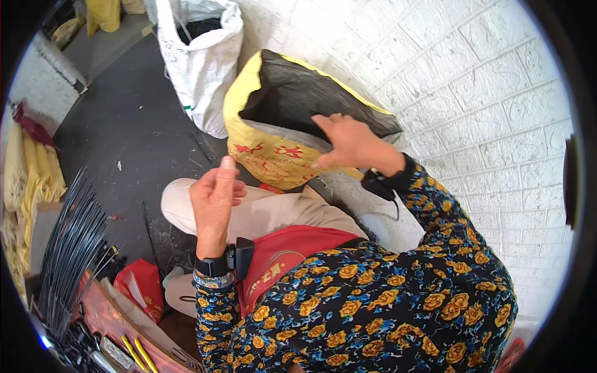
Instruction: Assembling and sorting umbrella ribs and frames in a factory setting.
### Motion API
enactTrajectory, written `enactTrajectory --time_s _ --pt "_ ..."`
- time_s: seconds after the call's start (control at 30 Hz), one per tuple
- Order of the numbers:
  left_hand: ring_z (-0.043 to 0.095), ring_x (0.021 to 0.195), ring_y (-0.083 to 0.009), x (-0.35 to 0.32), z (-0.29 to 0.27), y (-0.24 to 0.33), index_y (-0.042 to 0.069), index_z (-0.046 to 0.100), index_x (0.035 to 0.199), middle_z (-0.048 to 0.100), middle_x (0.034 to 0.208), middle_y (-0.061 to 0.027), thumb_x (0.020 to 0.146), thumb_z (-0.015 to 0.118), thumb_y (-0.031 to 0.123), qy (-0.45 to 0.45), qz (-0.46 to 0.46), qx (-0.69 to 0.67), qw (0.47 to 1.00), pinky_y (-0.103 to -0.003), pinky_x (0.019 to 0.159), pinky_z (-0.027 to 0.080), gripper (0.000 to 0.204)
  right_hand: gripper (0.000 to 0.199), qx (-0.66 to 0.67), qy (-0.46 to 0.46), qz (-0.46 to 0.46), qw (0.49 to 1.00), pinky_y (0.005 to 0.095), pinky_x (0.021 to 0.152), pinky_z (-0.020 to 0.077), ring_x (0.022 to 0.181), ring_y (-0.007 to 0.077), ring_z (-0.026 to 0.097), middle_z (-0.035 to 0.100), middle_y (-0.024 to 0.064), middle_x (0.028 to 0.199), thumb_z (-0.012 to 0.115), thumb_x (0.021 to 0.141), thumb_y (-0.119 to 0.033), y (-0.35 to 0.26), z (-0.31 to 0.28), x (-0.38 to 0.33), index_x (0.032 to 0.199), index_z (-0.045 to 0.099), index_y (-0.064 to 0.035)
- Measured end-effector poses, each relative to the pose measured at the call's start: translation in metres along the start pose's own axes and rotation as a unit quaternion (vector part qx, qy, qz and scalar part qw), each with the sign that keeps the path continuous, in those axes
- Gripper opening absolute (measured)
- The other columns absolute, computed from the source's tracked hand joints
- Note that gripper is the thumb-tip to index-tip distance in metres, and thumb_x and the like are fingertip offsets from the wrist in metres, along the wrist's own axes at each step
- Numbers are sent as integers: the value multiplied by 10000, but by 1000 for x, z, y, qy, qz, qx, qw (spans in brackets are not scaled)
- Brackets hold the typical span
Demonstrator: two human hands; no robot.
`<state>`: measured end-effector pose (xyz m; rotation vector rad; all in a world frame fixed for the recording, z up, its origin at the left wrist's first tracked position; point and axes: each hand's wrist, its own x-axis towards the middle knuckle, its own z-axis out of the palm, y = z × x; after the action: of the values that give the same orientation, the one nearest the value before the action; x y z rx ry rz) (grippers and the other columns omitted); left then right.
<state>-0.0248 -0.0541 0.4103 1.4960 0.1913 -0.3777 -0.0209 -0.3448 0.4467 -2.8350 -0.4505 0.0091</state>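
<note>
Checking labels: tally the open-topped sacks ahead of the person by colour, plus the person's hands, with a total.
Yellow sack: 1
White sack: 1
Hands: 2 (left hand, right hand)
Total: 4

The room is bright. The white wall (472, 118) to the right of the yellow sack (280, 166) looks brightest, and its brick lines bend more the farther they are from the sack. Inside the sack it is dark and hard to see into. The floor (130, 118) left of the sack looks dark grey, and shadows are soft. Things near the sack look fairly clear. Far below and left of it, a small blue-white glare (45, 341) glows. A fuzzy black ring curves around everything.
</note>
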Motion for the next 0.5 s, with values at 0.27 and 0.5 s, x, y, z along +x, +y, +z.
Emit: enactTrajectory --time_s 0.27,0.5 --pt "557 484 -153 50 105 -27 -106 560 587 478 482 -216 870 655 399 -77 54 270 958 -366 471 406 586 324 24 -266 -100 959 472 554 503 635 384 634 629 207 704 616 710 -122 7 46 -7 998 557 14" --pt "519 556 -42 35 106 -25 -69 644 739 589 628 22 876 587 50 -115 -87 -18 989 -242 455 428 190 375 121 -213 67 967 420 739 516 745 353 633 639 214 792 575 894 -290 129 49 33 1098 604 23"
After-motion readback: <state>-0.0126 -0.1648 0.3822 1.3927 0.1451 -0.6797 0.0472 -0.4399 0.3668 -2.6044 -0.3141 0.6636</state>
